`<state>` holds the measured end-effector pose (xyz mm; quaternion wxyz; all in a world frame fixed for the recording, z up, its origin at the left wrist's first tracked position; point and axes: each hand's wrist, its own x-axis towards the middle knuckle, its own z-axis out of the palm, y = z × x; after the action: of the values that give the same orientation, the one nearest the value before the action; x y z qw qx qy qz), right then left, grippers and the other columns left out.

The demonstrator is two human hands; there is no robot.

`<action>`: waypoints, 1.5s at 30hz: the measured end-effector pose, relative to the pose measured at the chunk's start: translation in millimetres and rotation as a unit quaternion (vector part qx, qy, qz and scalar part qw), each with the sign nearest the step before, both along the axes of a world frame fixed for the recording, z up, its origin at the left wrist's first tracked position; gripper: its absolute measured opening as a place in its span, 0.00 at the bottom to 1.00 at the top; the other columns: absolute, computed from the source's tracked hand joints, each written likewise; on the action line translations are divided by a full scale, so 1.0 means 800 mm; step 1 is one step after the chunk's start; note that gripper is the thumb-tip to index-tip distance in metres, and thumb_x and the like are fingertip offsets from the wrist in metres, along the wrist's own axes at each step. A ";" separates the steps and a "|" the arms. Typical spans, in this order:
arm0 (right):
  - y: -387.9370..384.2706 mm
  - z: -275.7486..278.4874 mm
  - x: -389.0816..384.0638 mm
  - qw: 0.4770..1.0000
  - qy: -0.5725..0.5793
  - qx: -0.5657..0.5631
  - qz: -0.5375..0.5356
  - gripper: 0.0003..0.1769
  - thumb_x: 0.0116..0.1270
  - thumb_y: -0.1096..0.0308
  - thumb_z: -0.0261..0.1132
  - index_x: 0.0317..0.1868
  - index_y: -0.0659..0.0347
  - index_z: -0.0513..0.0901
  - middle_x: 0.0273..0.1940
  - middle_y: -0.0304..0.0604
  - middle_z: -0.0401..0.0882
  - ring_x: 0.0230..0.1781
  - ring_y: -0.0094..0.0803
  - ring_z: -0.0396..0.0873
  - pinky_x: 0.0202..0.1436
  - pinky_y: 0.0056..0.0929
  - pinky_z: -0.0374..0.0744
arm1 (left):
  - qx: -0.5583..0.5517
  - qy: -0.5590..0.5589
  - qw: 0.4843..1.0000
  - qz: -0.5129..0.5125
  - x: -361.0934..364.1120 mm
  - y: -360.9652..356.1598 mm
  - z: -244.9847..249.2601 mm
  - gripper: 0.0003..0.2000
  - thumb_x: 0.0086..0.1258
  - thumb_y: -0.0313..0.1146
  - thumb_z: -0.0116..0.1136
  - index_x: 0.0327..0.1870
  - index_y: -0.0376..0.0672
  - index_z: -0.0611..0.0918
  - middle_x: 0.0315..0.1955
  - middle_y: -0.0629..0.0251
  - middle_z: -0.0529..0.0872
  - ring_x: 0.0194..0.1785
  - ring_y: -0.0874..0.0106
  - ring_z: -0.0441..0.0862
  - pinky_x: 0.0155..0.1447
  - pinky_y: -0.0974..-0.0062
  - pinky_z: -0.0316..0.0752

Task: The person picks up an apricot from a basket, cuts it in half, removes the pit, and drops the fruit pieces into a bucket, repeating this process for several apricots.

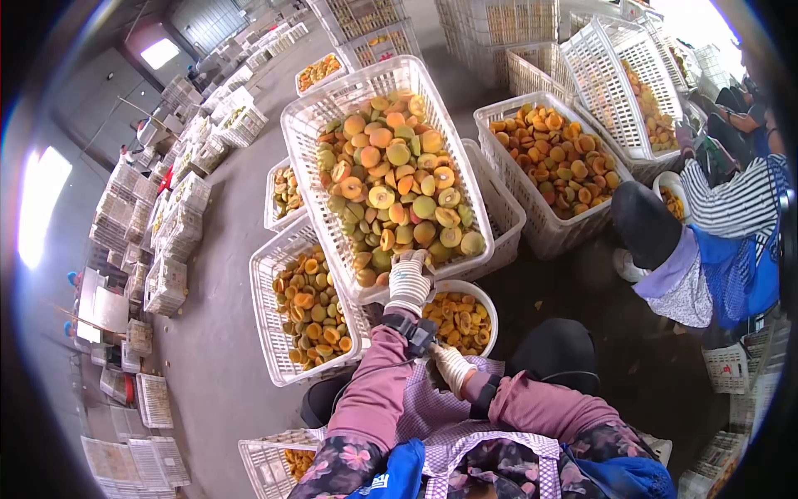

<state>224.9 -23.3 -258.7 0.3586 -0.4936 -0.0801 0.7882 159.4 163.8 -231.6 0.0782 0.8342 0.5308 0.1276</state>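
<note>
My left hand [409, 281], in a white knit glove, reaches over the near rim of a raised white plastic crate [301, 179]. Its fingers are curled at the lowest apricots [397, 154] in the heap, apparently around one, which they mostly hide. Whole and cut fruit is mixed in that crate. My right hand [453, 368], also gloved, is closed close to my left wrist and beside a white bucket [492, 320] of apricot halves [457, 323]. What its fingers hold is too small to make out. A black device [413, 333] is strapped on my left wrist.
Crates of apricot halves stand at left [264, 333] and right [532, 229]. A tilted crate [611, 91] leans behind the right one. A person in a striped sleeve [723, 195] sits at right. Stacked crates [120, 208] line the far left across the concrete floor [208, 374].
</note>
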 end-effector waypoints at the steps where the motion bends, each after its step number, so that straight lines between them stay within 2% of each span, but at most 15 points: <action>1: 0.005 0.002 0.004 1.000 -0.003 0.003 -0.001 0.18 0.65 0.50 0.56 0.38 0.57 0.73 0.19 0.40 0.69 0.13 0.32 0.66 0.16 0.32 0.66 | -0.151 -0.293 0.943 0.040 -0.005 0.011 -0.021 0.16 0.55 0.29 0.61 0.47 0.43 0.78 0.39 0.63 0.81 0.47 0.68 0.77 0.50 0.71 0.73; 3: 0.016 0.015 0.016 0.990 -0.062 0.063 -0.106 0.18 0.65 0.50 0.56 0.41 0.57 0.72 0.19 0.40 0.69 0.13 0.31 0.67 0.14 0.31 0.67 | -0.398 -0.743 0.530 0.101 -0.015 0.017 -0.060 0.12 0.61 0.31 0.59 0.47 0.45 0.78 0.42 0.67 0.80 0.43 0.76 0.77 0.44 0.81 0.73; 4: 0.023 0.028 0.021 0.984 -0.085 0.073 -0.136 0.19 0.65 0.50 0.56 0.44 0.58 0.71 0.20 0.40 0.70 0.13 0.30 0.69 0.13 0.30 0.68 | -0.286 -0.720 0.624 0.103 0.007 -0.038 0.005 0.11 0.64 0.27 0.56 0.48 0.43 0.76 0.42 0.66 0.80 0.44 0.75 0.77 0.45 0.78 0.74; 5: 0.032 -0.006 0.011 0.944 -0.194 0.186 -0.190 0.20 0.66 0.50 0.55 0.47 0.57 0.71 0.22 0.41 0.71 0.14 0.31 0.70 0.14 0.30 0.69 | -0.355 -0.793 0.491 0.057 -0.018 -0.035 -0.022 0.09 0.69 0.26 0.49 0.48 0.41 0.75 0.42 0.66 0.79 0.44 0.75 0.77 0.44 0.77 0.74; 9: 0.035 0.014 0.018 0.899 -0.324 0.290 -0.052 0.17 0.68 0.59 0.57 0.49 0.63 0.70 0.36 0.46 0.76 0.32 0.32 0.72 0.36 0.29 0.74 | -0.151 -0.550 0.821 -0.007 -0.018 -0.119 -0.010 0.10 0.73 0.35 0.46 0.46 0.40 0.76 0.37 0.67 0.80 0.36 0.74 0.77 0.44 0.78 0.73; 10: 0.034 0.001 0.010 0.892 -0.330 0.307 -0.041 0.19 0.68 0.56 0.56 0.49 0.64 0.69 0.33 0.53 0.77 0.33 0.44 0.75 0.36 0.37 0.74 | -0.372 -0.733 0.560 0.106 -0.014 -0.125 0.009 0.13 0.74 0.40 0.45 0.43 0.40 0.77 0.31 0.68 0.80 0.32 0.75 0.76 0.41 0.79 0.71; 13: 0.029 0.009 0.006 0.869 -0.370 0.328 0.005 0.22 0.67 0.54 0.54 0.49 0.65 0.68 0.32 0.62 0.78 0.35 0.56 0.79 0.37 0.45 0.75 | -0.266 -0.681 0.664 0.155 -0.009 -0.133 0.020 0.15 0.74 0.44 0.45 0.40 0.40 0.78 0.28 0.68 0.79 0.30 0.76 0.73 0.38 0.80 0.69; 20: 0.021 0.065 0.024 0.767 -0.528 0.340 0.131 0.21 0.67 0.54 0.53 0.46 0.66 0.66 0.28 0.61 0.78 0.30 0.57 0.79 0.34 0.49 0.76 | -0.382 -0.776 0.467 0.184 -0.026 -0.145 0.004 0.16 0.73 0.46 0.47 0.37 0.42 0.78 0.25 0.70 0.78 0.28 0.76 0.75 0.32 0.81 0.71; 24: 0.017 0.067 0.021 0.725 -0.557 0.374 0.156 0.20 0.67 0.54 0.52 0.43 0.67 0.66 0.26 0.60 0.79 0.27 0.56 0.79 0.31 0.49 0.76 | -0.267 -0.747 0.573 0.206 -0.013 -0.159 0.021 0.15 0.73 0.46 0.47 0.39 0.42 0.77 0.26 0.71 0.78 0.29 0.78 0.75 0.34 0.82 0.71; 31: 0.023 0.075 0.025 0.707 -0.563 0.345 0.252 0.19 0.65 0.60 0.52 0.48 0.67 0.66 0.28 0.61 0.80 0.31 0.55 0.81 0.33 0.48 0.77 | -0.341 -0.782 0.476 0.211 -0.033 -0.148 -0.017 0.16 0.73 0.44 0.49 0.46 0.39 0.77 0.35 0.66 0.80 0.39 0.76 0.78 0.43 0.77 0.74; 33: 0.027 0.075 0.031 0.706 -0.562 0.335 0.272 0.19 0.65 0.60 0.52 0.48 0.67 0.67 0.29 0.62 0.80 0.32 0.54 0.81 0.34 0.47 0.77 | -0.344 -0.761 0.511 0.203 -0.039 -0.150 -0.031 0.20 0.72 0.46 0.51 0.50 0.36 0.76 0.39 0.64 0.81 0.43 0.74 0.78 0.46 0.76 0.74; 34: 0.025 0.074 0.032 0.703 -0.560 0.324 0.294 0.19 0.64 0.61 0.52 0.48 0.68 0.67 0.29 0.62 0.80 0.33 0.54 0.81 0.35 0.47 0.77 | -0.279 -0.703 0.634 0.161 -0.068 -0.140 -0.103 0.24 0.70 0.49 0.52 0.51 0.33 0.75 0.39 0.65 0.81 0.41 0.74 0.78 0.47 0.77 0.74; 38: 0.030 0.070 0.034 0.736 -0.536 0.285 0.302 0.21 0.67 0.59 0.49 0.50 0.69 0.68 0.33 0.65 0.80 0.37 0.55 0.81 0.42 0.47 0.77 | -0.297 -0.582 0.727 0.210 -0.046 -0.152 -0.024 0.24 0.70 0.52 0.51 0.50 0.35 0.76 0.35 0.67 0.82 0.36 0.77 0.76 0.42 0.80 0.72; 39: 0.032 0.064 0.033 0.777 -0.490 0.301 0.253 0.22 0.67 0.56 0.49 0.50 0.69 0.69 0.34 0.66 0.79 0.39 0.57 0.80 0.41 0.47 0.76 | -0.280 -0.660 0.660 0.222 -0.035 -0.157 -0.011 0.22 0.71 0.50 0.49 0.48 0.37 0.77 0.32 0.68 0.81 0.34 0.79 0.74 0.38 0.82 0.71; 45: 0.015 0.009 0.008 0.808 -0.445 0.299 0.244 0.33 0.68 0.56 0.53 0.66 0.65 0.55 0.31 0.65 0.79 0.35 0.59 0.79 0.40 0.46 0.76 | -0.276 -0.711 0.627 0.160 -0.019 -0.172 0.029 0.20 0.75 0.49 0.39 0.35 0.40 0.74 0.26 0.65 0.78 0.30 0.76 0.74 0.36 0.79 0.71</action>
<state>231.6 -11.6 -251.7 0.2092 -0.6227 -0.5805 0.4811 144.4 26.1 -208.2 0.6359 0.3263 0.4458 0.5389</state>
